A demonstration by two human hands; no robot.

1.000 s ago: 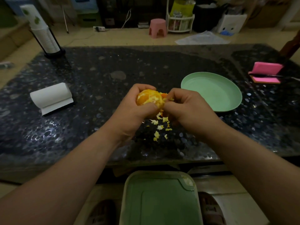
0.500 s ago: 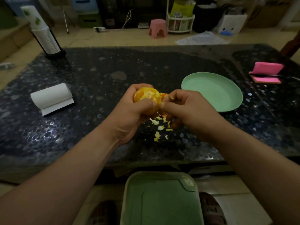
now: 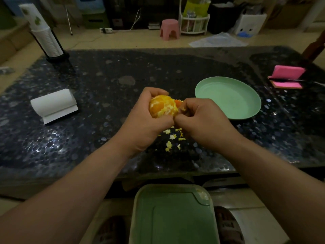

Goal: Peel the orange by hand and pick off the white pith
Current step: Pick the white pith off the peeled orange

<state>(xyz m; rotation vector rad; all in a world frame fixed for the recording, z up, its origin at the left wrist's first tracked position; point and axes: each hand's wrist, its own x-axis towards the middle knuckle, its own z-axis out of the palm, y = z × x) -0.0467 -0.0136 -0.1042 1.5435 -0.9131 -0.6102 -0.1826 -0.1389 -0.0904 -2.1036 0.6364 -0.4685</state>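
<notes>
1. Fruit: round, mostly peeled orange (image 3: 162, 107) streaked with pale pith, held in the air over the middle of the dark speckled stone table (image 3: 105, 85), nearer its front edge.
2. Left hand (image 3: 144, 124): curled round orange from left and behind, thumb across lower front, firm grasp.
3. Right hand (image 3: 205, 120): pressed to orange's right side, thumb and fingertips pinched tight on its surface; exact bit hidden.
4. Key relation: leftover bright rind patch (image 3: 178, 103) on right face, just beside right fingertips; right hand nearer, left merely steadying. No long axis, near-round.
5. Likely next: pulling rightward, dropping onto small pale peel scraps (image 3: 171, 138) below, toward front edge.
6. Round pale-green plastic plate (image 3: 228, 97) toward right edge, apart.
</notes>
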